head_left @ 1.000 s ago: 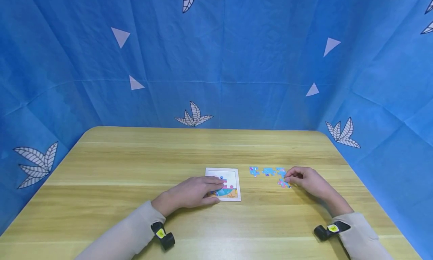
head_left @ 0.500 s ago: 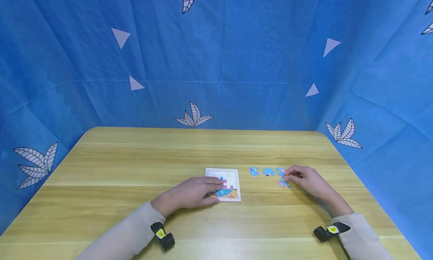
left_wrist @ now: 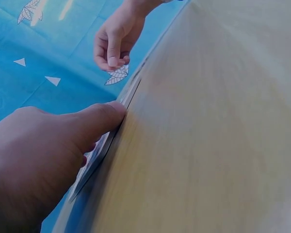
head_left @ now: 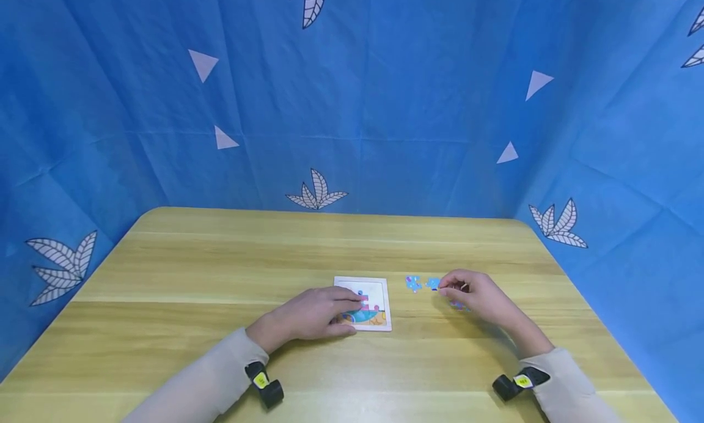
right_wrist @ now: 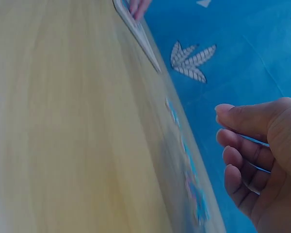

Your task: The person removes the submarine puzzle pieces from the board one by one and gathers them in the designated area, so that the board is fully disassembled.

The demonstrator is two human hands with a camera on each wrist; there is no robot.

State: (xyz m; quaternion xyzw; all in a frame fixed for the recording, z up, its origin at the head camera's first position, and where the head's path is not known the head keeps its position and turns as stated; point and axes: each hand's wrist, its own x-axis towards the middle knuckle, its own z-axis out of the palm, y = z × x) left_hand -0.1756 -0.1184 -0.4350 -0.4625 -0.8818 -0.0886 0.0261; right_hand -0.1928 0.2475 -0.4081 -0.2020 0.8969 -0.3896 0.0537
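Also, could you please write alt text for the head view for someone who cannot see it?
A person's left grip rests on a partly filled puzzle tray on a wooden table, while their right grip, fingers loosely curled, hovers over loose blue puzzle pieces to the right. Behind hangs a blue cloth with white leaves and triangles.

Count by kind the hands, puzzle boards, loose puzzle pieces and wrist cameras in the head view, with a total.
Left hand and right hand: 2
Puzzle board: 1
Loose puzzle pieces: 3 visible; right hand may hide more
Wrist cameras: 2
Total: 8 visible
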